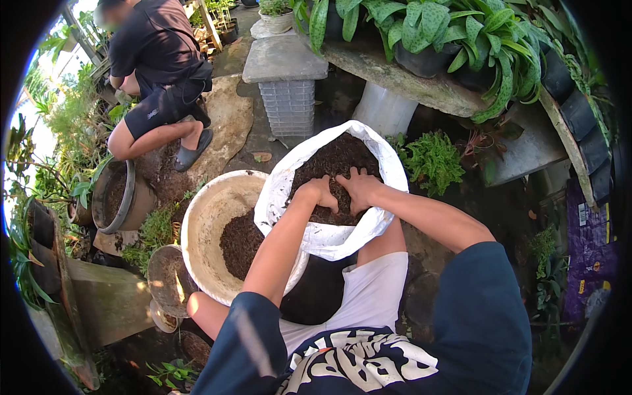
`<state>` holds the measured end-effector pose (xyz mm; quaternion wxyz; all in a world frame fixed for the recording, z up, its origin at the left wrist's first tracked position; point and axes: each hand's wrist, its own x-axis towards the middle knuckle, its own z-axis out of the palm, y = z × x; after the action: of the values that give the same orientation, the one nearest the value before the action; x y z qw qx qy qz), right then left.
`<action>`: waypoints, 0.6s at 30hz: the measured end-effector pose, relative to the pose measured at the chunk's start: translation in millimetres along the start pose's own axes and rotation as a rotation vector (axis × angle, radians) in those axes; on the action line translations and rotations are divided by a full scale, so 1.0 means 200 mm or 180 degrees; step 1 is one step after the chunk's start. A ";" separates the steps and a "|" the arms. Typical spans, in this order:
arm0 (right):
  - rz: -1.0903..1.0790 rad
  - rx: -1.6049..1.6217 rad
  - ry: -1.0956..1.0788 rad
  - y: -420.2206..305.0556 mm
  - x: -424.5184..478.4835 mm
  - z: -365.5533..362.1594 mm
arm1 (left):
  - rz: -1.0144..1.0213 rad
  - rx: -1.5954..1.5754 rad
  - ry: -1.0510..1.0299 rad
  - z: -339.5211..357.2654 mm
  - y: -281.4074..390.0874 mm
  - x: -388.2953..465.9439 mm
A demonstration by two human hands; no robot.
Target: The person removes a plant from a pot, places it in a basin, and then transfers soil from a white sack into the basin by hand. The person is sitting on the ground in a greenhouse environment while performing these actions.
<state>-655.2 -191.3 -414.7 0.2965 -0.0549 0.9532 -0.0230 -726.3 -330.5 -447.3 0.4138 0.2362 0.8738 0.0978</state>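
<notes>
A white woven sack (331,242) with its rim rolled down stands open before me, filled with dark, crumbly potting soil (340,150). Both my hands are inside its mouth. My left hand (322,193) rests in the soil with the fingers bent downward, some tips hidden. Beside it, my right hand (359,190) has its fingers spread on the soil, the thumb pointing towards my body. Whether either hand grips any soil is unclear. Left of the sack, partly behind my left forearm, is a large cream round pot (205,212) with similar soil in its lower part.
A person (158,64) in dark clothes crouches at the upper left, near a tilted grey pot (131,197). A stone pedestal (286,61) stands ahead. Spotted-leaf plants (419,29) sit on a stone bench (410,86). A small fern (433,160) grows right of the sack.
</notes>
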 end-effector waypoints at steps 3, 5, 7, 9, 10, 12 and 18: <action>-0.0041 0.0159 0.0083 0.00 -0.03 0.00 | 0.0138 0.0112 -0.0042 0.01 0.00 -0.05; -0.0021 0.0183 0.0087 0.00 -0.03 0.02 | 0.0238 0.0153 -0.0033 0.01 -0.03 -0.06; 0.0013 0.0296 0.0085 0.00 -0.02 0.04 | 0.0320 0.0055 -0.0001 0.03 -0.05 -0.06; 0.0043 0.0505 0.0113 0.01 -0.01 0.04 | 0.0358 -0.0159 0.0080 0.04 -0.08 -0.05; -0.0034 0.0769 0.0071 0.02 0.00 0.02 | 0.0349 -0.0326 0.0092 0.04 -0.08 -0.05; -0.0196 0.1297 -0.0012 0.03 0.03 -0.02 | 0.0314 -0.0661 0.0122 0.04 -0.10 -0.03; 0.0051 0.3555 -0.0035 0.00 0.02 -0.06 | 0.0414 -0.2732 0.0518 0.01 -0.12 -0.13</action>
<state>-665.9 -191.5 -407.7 0.2856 0.1176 0.7950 -0.5221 -718.8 -364.5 -439.3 0.3972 0.0890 0.7670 0.4960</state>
